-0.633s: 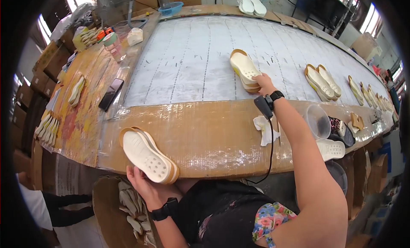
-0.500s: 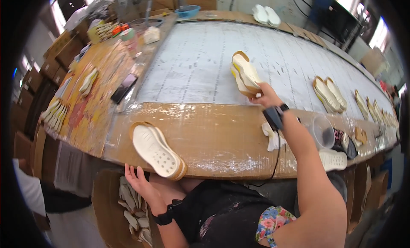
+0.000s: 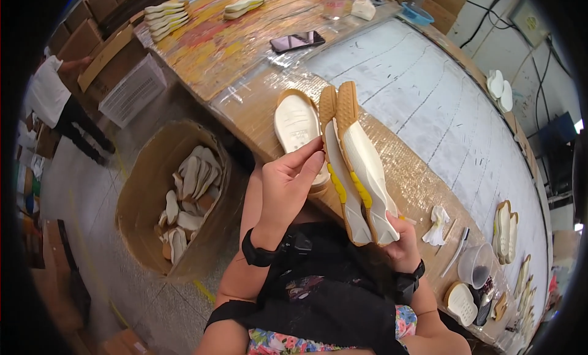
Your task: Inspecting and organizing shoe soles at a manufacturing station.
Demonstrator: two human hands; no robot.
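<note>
A pair of shoe soles (image 3: 369,156), white with yellow patches and tan treads, stands on edge side by side in front of me. My right hand (image 3: 402,242) grips the pair at its lower end, close to my apron. At the pair's left side, my left hand (image 3: 286,186) is closed, thumb and forefinger pinched at the edge of the nearer sole. Whether something small is also between those fingertips I cannot make out. Behind my left fingers another white sole (image 3: 297,122) with a tan rim lies on the cardboard-covered table edge, partly hidden.
At left, a large cardboard bin (image 3: 138,232) holds several soles. A phone (image 3: 297,41) lies on the paint-stained tabletop. On my right are crumpled tissue (image 3: 437,226), a brush (image 3: 455,252), a clear plastic tub (image 3: 474,266) and more soles (image 3: 505,232). A person (image 3: 58,101) stands beyond the bin.
My right hand has brought the pair of soles from the far table surface back toward me. My left hand has risen from the table edge to the pair. The view has turned left.
</note>
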